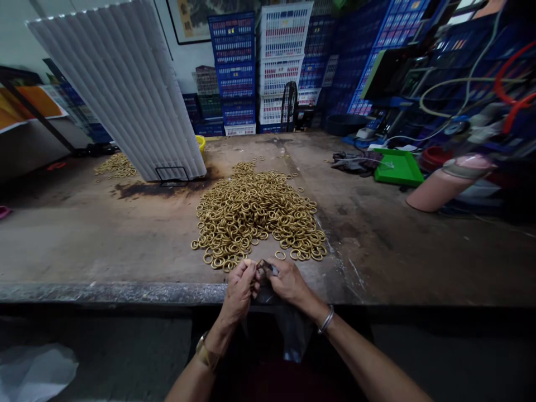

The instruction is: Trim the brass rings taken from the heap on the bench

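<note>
A large heap of brass-coloured rings [255,206] lies on the worktable in front of me. Just at its near side, my left hand [239,287] is closed in a pinch at the table's front edge. My right hand [288,282] is closed too, its fingertips meeting those of the left. Something small and dark shows between the right thumb and fingers, but its kind is unclear. Whatever the left fingers pinch is mostly hidden. A single loose ring [280,255] rests just beyond my right hand. Under the hands hangs a clear plastic bag [293,332].
A tall ribbed pale panel [121,89] leans on the table at left, with more rings [116,166] behind it. On the right are a green tray [397,167], a dark crumpled cloth [355,162] and a pink cylinder [444,184]. Stacked crates [232,67] stand behind.
</note>
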{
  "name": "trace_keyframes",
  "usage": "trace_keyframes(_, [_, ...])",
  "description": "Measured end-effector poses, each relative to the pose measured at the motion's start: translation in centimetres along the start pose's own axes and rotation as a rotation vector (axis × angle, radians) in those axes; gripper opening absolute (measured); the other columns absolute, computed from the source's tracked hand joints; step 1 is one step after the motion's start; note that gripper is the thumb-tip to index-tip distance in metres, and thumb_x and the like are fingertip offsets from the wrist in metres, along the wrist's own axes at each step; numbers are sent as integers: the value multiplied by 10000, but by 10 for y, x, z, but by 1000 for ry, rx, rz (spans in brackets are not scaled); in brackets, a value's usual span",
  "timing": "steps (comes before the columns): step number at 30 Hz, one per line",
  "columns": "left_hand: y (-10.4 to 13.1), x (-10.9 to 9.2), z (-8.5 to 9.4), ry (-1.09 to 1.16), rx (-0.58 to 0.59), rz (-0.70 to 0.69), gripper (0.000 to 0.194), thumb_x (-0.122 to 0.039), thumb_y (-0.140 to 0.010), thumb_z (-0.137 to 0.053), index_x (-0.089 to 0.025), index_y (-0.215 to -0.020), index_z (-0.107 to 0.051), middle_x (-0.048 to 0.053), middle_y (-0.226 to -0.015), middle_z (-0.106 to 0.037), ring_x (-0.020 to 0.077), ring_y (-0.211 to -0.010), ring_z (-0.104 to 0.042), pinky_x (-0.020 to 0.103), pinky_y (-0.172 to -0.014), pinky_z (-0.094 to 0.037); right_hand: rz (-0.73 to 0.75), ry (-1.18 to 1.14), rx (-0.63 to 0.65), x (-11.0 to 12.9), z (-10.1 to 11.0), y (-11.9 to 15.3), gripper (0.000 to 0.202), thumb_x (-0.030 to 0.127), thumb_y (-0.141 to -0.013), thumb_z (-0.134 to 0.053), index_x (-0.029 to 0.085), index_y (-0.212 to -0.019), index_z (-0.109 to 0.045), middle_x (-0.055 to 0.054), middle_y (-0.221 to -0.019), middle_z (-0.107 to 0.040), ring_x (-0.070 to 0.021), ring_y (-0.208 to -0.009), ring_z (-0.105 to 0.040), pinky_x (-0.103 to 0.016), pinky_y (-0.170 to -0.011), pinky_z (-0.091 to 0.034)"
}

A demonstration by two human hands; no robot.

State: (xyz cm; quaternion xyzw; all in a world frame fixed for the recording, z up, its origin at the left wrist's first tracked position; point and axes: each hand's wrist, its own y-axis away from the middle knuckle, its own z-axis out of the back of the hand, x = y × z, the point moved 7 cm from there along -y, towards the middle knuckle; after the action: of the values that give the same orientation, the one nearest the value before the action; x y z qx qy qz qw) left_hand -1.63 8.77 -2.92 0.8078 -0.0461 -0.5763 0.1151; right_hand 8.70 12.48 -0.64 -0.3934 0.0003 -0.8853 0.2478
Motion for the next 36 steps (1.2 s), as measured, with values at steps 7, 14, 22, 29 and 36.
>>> trace_keyframes(7, [-1,-4,1,-149,-48,-65,333,-489,-744,-509,-166,-683,-455,-55,-549,-442,31,-389,-365,134,-347,-252,8,242,116,7,-7,6,227,98,-687,-401,191,-773,-589,-23,-672,-615,-130,-613,-517,-217,-552,-279])
trace_keyframes(14, [6,-2,1,-131,-32,-10,336,-490,-746,-507,-164,-678,-461,-60,-526,-440,25,-368,-344,135,-344,-225,-194,458,145,-12,-7,2,266,127,-720,-421,202,-921,-579,-58,-781,-654,-157,-677,-571,-238,-564,-284])
trace_keyframes(22, [9,3,0,251,15,138,328,-449,-702,-591,-156,-706,-443,-8,-642,-535,54,-453,-445,149,-362,-284,-342,561,-30,-39,28,-2,217,291,-828,-423,213,-1003,-524,-63,-804,-656,-183,-730,-599,-248,-600,-319])
trace_keyframes(29, [4,5,-3,423,107,190,220,-297,-681,-634,-153,-760,-488,31,-698,-588,90,-537,-513,146,-368,-300,-352,580,6,-36,24,-2,222,329,-817,-450,224,-991,-539,-56,-846,-645,-182,-766,-593,-244,-601,-326])
trace_keyframes(36, [3,7,-3,486,99,254,221,-280,-614,-669,-126,-675,-522,31,-691,-557,101,-599,-529,129,-371,-288,-264,479,9,-32,19,-2,193,257,-809,-450,208,-951,-571,-63,-973,-581,-157,-814,-545,-234,-638,-339])
